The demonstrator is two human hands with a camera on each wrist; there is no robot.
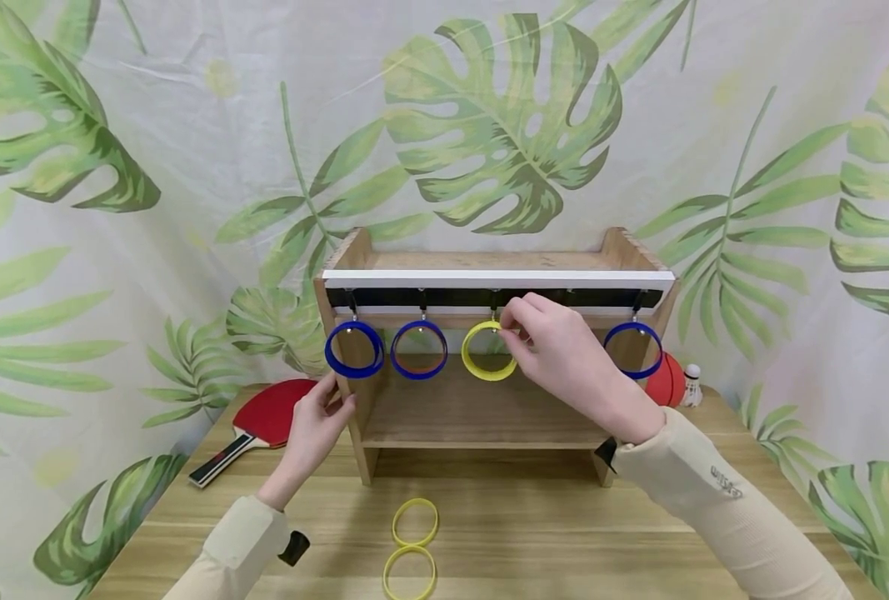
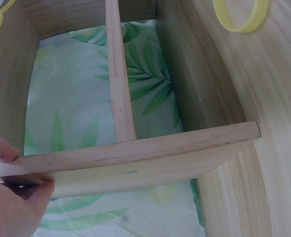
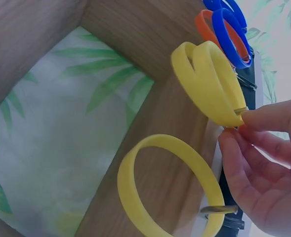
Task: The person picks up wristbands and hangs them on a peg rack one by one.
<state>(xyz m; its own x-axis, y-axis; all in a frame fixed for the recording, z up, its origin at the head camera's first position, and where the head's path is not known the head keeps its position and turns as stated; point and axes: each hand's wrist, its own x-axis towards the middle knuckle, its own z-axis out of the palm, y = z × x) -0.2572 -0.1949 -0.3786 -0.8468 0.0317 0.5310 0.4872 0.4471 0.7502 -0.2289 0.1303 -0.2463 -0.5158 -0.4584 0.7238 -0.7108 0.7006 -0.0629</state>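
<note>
Thumb and fingertips of my right hand (image 1: 556,346) pinch the edge of a yellow silicone wristband (image 1: 488,374) on a hook of the rack's black strip (image 1: 455,298). The right wrist view shows two overlapping yellow wristbands (image 3: 197,94) at those fingertips. Another yellow wristband (image 3: 128,182) hangs on a nearer hook, which my hand hides in the head view. My left hand (image 1: 317,429) grips the front edge of the left side panel (image 2: 91,160) of the wooden shelf (image 1: 481,444), below the blue wristbands (image 1: 354,372).
A blue wristband (image 1: 419,375) with an orange one behind it hangs left of centre, and another blue wristband (image 1: 632,374) at far right. Two yellow wristbands (image 1: 416,501) lie on the table (image 1: 504,533). A red paddle (image 1: 272,414), red ball (image 1: 665,379) and shuttlecock (image 1: 691,386) flank the shelf.
</note>
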